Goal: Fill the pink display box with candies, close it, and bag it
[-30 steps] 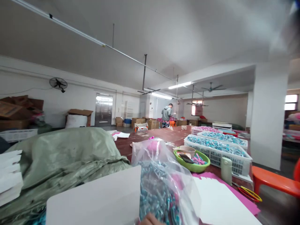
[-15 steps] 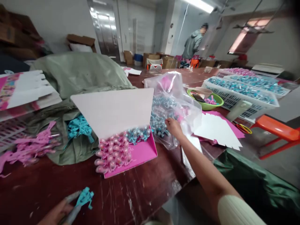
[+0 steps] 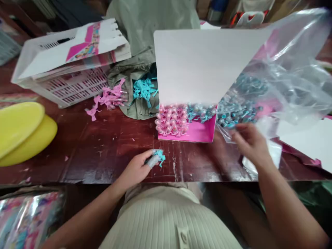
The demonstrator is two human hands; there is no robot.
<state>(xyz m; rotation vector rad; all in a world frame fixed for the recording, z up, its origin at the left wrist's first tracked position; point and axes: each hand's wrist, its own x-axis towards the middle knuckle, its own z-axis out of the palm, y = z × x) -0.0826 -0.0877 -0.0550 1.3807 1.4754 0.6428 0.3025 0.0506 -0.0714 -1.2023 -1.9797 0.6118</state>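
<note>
My left hand [image 3: 138, 166] is closed on a small blue plastic piece [image 3: 160, 157] over the table's front part; its fingers have grey wrapping. My right hand [image 3: 250, 140] is beside the clear bag at the right, fingers pinched and blurred; a small blue-capped item [image 3: 232, 124] seems to be at its fingertips. Between and beyond the hands stands an open pink box [image 3: 198, 133] with a raised white lid [image 3: 204, 65]. Rows of clear-domed pink pieces [image 3: 172, 119] fill its left part, and blue ones [image 3: 201, 112] lie along its back.
The clear plastic bag [image 3: 290, 76] holds many blue-capped pieces. Loose blue pieces [image 3: 144, 90] and pink pieces [image 3: 112, 97] lie behind and left of the box. A white basket [image 3: 75, 86] bears printed card. Yellow lids [image 3: 38, 138] lie at far left.
The view has swung down and left. My right hand has come from over the bag to its near edge, with something blue at the fingertips. My left hand still holds the blue piece.
</note>
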